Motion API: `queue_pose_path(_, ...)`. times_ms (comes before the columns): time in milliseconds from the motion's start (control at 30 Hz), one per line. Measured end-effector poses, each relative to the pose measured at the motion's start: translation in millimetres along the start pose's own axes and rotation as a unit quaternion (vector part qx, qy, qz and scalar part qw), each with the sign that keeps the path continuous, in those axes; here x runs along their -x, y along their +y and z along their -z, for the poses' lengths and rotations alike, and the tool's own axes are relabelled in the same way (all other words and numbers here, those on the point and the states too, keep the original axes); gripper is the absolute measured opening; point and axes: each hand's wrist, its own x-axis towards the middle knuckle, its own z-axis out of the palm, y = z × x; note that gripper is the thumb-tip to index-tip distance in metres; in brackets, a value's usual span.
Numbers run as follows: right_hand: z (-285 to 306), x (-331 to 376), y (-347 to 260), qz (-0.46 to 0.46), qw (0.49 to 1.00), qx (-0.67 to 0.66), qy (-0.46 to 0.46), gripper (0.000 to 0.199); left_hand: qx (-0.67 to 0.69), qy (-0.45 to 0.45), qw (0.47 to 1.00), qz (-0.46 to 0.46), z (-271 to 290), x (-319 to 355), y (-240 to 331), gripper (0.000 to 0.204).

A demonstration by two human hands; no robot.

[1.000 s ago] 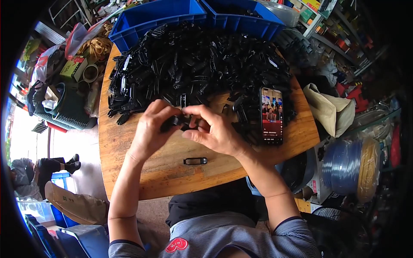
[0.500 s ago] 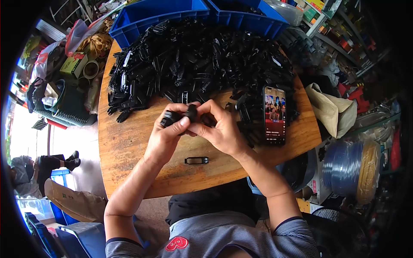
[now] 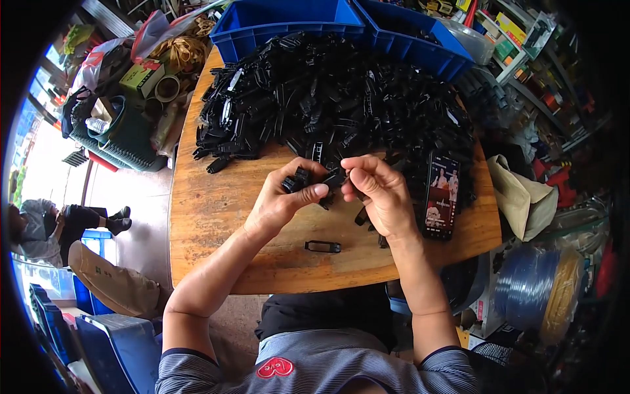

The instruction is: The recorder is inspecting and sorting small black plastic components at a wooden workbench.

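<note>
My left hand (image 3: pixel 279 200) is closed around some small black plastic parts (image 3: pixel 297 180), with one end jutting out between thumb and fingers toward the right. Just beside it, my right hand (image 3: pixel 384 194) has its thumb and fingers pinched together. Something small and dark shows at those fingertips, too little of it to name. A single oblong black plastic piece (image 3: pixel 322 247) with a brownish middle lies on the wooden table (image 3: pixel 262 272) below my hands. Beyond them spreads a big heap of similar black plastic parts (image 3: pixel 289 98).
Two blue plastic bins (image 3: pixel 289 34) stand behind the heap. To the right of my right hand lies a phone (image 3: pixel 441 197) with a lit screen. Shelves crowd the far right, above a wrapped spool (image 3: pixel 535 279). At the left, a person (image 3: pixel 56 226) sits beyond the table.
My hands, together before, have parted slightly; the right fingers have drawn away to the right of the parts in my left hand. The whole view has shifted, and the phone's picture differs.
</note>
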Motion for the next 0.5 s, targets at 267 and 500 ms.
queue_pose_path(267,-0.8,-0.1,1.8,-0.109,0.987,-0.117,0.002,0.026,-0.049,-0.007,0.998,-0.027,-2.7,0.0,2.5,0.025)
queue_pose_path(500,9.0,-2.3,9.0,-0.265,0.929,-0.235,-0.106,0.034,-0.162,-0.044,0.984,-0.059,3.5,8.8,15.2,0.025)
